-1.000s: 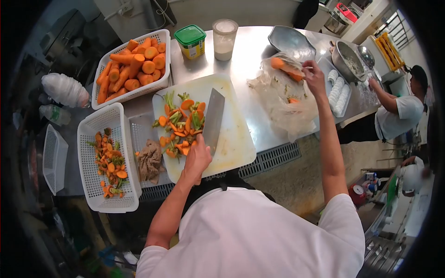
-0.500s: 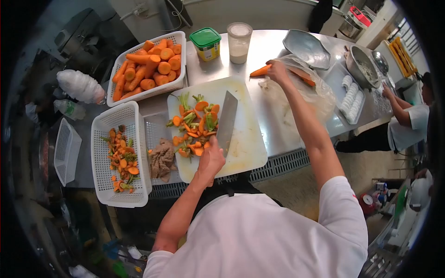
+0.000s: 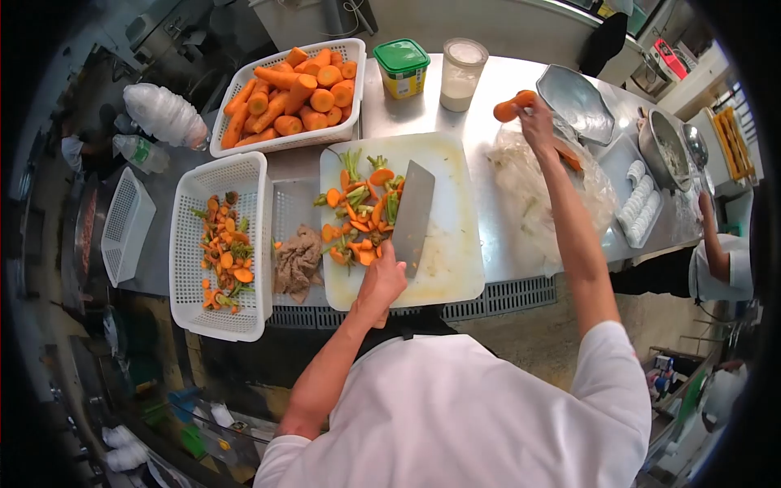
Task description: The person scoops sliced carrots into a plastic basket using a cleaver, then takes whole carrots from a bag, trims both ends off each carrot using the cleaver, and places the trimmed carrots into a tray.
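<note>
My left hand (image 3: 382,281) is closed round the handle of a cleaver (image 3: 413,215). Its broad blade rests on the white cutting board (image 3: 455,260), along the right side of a pile of carrot tops and end slices (image 3: 362,215). At the back right, my right hand (image 3: 535,122) grips a carrot (image 3: 510,109) above a clear plastic bag (image 3: 521,187). Another carrot (image 3: 567,154) shows in the bag, partly behind my right forearm. The cleaver's handle is mostly covered by my fingers.
A white basket (image 3: 364,106) heaped with trimmed carrots stands back left, another basket (image 3: 264,244) with carrot scraps below it. A brown cloth (image 3: 298,264), green-lidded tub (image 3: 403,69), clear jar (image 3: 462,77), metal tray (image 3: 576,98) and white tray (image 3: 622,150) surround the board. A co-worker (image 3: 724,260) stands right.
My right hand has lifted the carrot off the table beside the bag, and the carrot has turned end-on. My left hand keeps the cleaver on the board. The whole view has shifted slightly.
</note>
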The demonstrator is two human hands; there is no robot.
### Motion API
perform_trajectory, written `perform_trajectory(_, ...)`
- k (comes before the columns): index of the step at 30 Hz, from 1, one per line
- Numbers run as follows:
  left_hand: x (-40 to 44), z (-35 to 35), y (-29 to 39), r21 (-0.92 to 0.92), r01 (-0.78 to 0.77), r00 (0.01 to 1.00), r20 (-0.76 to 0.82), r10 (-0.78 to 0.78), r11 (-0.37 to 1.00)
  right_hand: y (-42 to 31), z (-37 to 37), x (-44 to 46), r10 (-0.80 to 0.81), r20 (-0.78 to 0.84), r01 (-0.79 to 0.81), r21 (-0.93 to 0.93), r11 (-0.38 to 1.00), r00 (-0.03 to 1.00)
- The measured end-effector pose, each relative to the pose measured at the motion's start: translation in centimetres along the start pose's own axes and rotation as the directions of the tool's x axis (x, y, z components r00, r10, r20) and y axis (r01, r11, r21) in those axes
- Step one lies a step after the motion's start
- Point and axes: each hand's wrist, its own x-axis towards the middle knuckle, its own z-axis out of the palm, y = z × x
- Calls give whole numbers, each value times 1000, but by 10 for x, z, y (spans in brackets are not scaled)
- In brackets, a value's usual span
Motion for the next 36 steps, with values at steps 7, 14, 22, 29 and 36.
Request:
perform_trajectory(7,3,-14,-14,-64,-66,997,-31,64,996,-112,-60,-128,441,174,-440,649,621,880)
perform_trajectory(14,-3,-44,10,48,-121,991,-51,124,991,-125,-44,-281,535,440,-692,431,579,721)
perform_trajectory(22,-28,-58,47,138,-242,970,55,237,960,-145,-58,-285,347,485,-384,-24,923,803)
perform_trajectory(29,-29,-51,54,152,-237,966,144,215,960,-150,-59,-283,338,481,-378,-17,926,809)
perform_trajectory(36,-6,-18,51,313,-267,958,185,218,911,-149,-56,-280,340,477,-340,-91,936,811)
